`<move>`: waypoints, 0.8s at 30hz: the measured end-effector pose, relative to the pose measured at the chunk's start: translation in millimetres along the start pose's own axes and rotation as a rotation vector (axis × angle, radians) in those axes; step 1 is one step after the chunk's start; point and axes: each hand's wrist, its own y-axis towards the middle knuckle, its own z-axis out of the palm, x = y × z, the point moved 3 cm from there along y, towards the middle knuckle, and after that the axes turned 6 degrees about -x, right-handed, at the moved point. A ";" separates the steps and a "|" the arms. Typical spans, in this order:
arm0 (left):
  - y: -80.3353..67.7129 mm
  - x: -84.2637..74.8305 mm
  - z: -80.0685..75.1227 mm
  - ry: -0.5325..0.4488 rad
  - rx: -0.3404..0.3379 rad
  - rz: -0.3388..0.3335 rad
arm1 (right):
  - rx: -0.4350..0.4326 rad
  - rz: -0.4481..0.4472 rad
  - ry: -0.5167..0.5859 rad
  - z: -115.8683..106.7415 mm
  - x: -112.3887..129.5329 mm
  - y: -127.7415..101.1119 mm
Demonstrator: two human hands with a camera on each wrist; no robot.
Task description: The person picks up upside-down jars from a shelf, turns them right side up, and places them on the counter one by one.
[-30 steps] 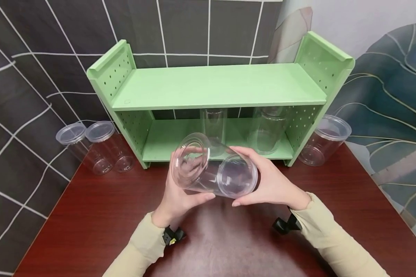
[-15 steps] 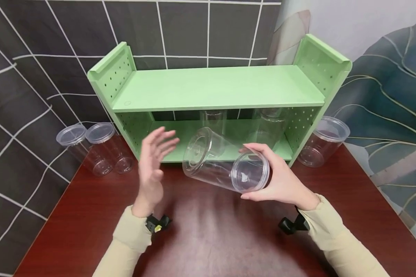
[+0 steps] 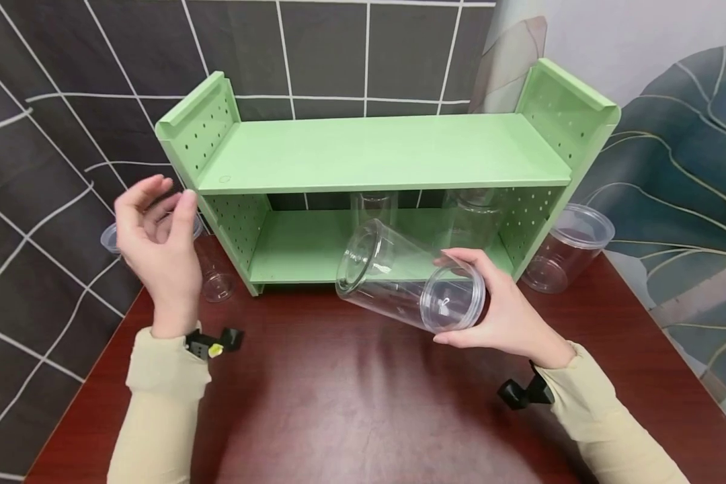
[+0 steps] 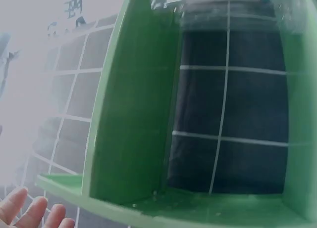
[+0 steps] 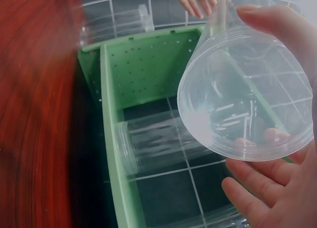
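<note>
Already, some jars (image 3: 374,207) stand in the green shelf (image 3: 363,153), more jars (image 3: 559,259) wait outside, the right hand (image 3: 507,314) grips one jar (image 3: 396,290), and the loose left hand (image 3: 165,259) holds nothing.

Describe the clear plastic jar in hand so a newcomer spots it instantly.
Find the pale-green two-tier shelf on the reddish-brown tabletop. Before its lower opening, a right hand grips the clear, cylindrical plastic jar. Its neighbouring clear jars stand upright; only this one is tilted.
</note>
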 end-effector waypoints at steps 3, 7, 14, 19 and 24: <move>14.3 -0.1 2.4 0.062 -0.004 0.006 | -0.001 0.010 -0.007 -3.7 -0.5 -0.6; 25.7 4.8 8.0 0.195 0.028 -0.022 | -0.010 0.029 -0.011 -8.1 -1.5 -2.3; 34.7 15.6 16.4 0.265 0.068 -0.078 | -0.035 0.009 -0.035 -13.7 -2.6 -4.5; 37.9 18.3 19.0 0.373 0.051 -0.007 | -0.045 -0.004 -0.015 -15.4 -2.0 -4.4; 40.4 18.3 19.1 0.475 0.028 0.048 | -0.055 0.023 -0.032 -18.3 -3.4 -6.5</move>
